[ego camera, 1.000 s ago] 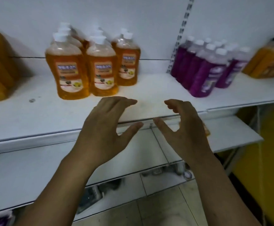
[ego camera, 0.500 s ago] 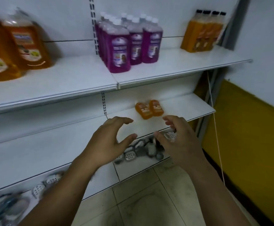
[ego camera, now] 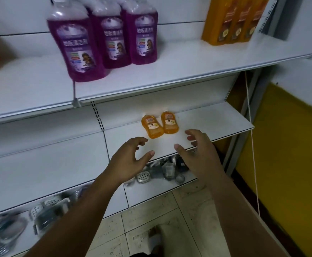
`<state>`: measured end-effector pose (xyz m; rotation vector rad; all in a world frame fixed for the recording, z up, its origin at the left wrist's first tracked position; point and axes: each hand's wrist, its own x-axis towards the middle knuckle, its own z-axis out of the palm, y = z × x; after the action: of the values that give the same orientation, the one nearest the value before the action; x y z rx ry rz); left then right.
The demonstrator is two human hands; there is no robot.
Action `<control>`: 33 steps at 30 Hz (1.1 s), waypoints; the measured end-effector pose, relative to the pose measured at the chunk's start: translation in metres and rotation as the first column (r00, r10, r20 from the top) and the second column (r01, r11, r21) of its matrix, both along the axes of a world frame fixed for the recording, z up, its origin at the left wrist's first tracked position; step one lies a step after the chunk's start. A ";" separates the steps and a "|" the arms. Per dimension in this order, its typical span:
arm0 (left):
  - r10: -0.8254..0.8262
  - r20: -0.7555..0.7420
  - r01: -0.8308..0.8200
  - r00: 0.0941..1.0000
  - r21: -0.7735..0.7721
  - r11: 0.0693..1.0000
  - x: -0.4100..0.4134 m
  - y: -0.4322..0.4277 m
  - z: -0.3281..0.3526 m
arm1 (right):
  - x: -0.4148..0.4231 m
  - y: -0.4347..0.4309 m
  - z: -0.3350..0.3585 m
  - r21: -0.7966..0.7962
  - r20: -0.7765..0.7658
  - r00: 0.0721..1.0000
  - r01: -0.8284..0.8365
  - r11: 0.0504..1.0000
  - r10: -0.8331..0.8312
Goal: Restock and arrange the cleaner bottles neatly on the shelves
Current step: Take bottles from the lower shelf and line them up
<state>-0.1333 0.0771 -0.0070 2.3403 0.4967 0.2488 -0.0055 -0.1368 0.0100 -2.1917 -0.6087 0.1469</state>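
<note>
Two orange cleaner bottles stand side by side toward the back of the white middle shelf. My left hand and my right hand hover in front of them, near the shelf's front edge, fingers loosely spread and holding nothing. Neither hand touches a bottle. On the upper shelf stands a group of purple cleaner bottles, and to the right a row of tall orange bottles.
The bottom shelf holds soap dishes and small metal items. A shelf upright and a hanging white cord are on the right, before a yellow wall. Tiled floor lies below.
My view has swung right and down, from the large orange bottles to the purple ones and the lower shelf. Both hands have dropped toward the two small orange bottles, still holding nothing.
</note>
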 end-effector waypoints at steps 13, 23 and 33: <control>0.170 -0.239 -0.183 0.956 -0.034 0.982 0.173 0.037 -0.065 | 0.185 0.053 -0.064 -0.058 -0.088 0.995 -0.049 0.997 0.044; 0.412 -0.245 -0.442 0.878 -0.081 0.893 0.242 0.043 -0.152 | 0.278 0.121 -0.170 -0.152 -0.143 0.977 -0.180 0.972 0.159; 0.660 -0.189 -0.669 0.727 -0.412 0.619 0.280 0.061 -0.205 | 0.298 0.148 -0.241 0.112 -0.365 0.919 -0.114 0.987 0.147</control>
<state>0.1470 0.1378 -0.2121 1.6047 1.2937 0.4030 0.2925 0.0110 -0.2313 -1.9655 -0.5325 0.5826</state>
